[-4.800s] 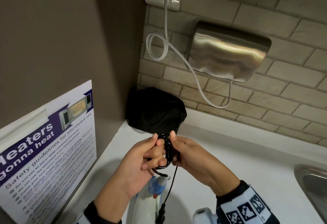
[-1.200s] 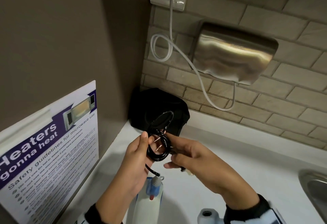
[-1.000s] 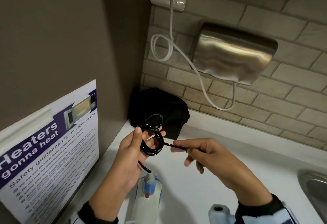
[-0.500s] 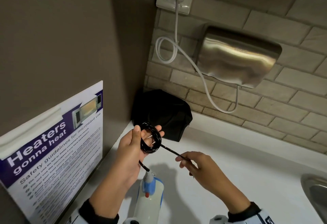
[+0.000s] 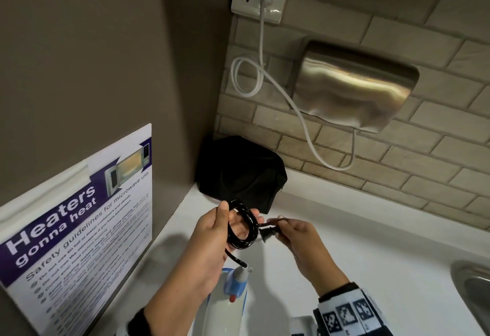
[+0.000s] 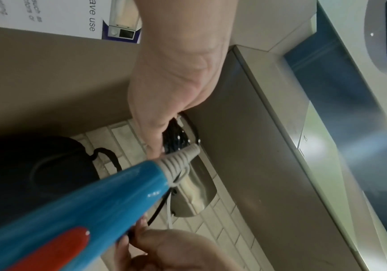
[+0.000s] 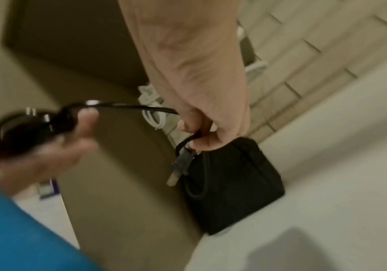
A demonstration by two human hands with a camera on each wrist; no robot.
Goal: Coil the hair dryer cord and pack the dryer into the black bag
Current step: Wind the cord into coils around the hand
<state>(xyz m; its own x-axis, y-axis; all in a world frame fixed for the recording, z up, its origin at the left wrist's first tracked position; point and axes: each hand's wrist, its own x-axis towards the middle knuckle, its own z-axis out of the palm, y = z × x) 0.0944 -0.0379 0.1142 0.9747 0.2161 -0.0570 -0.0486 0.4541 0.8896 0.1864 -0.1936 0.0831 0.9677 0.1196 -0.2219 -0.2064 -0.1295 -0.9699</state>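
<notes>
Now the right hand [image 5: 302, 240] pinches the plug [image 5: 266, 235] beside the coil [image 5: 242, 227] clasped by the left hand [image 5: 212, 237]; a moment ago cord stretched between them, so coiling nears its end.

Hair dryer [image 5: 225, 306] body cut off below; left hand [image 7: 37, 152] blurred; sink [image 5: 474, 290] cropped.

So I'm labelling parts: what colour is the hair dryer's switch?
Red, on the blue handle of the hair dryer; the switch shows best in the left wrist view.
</notes>
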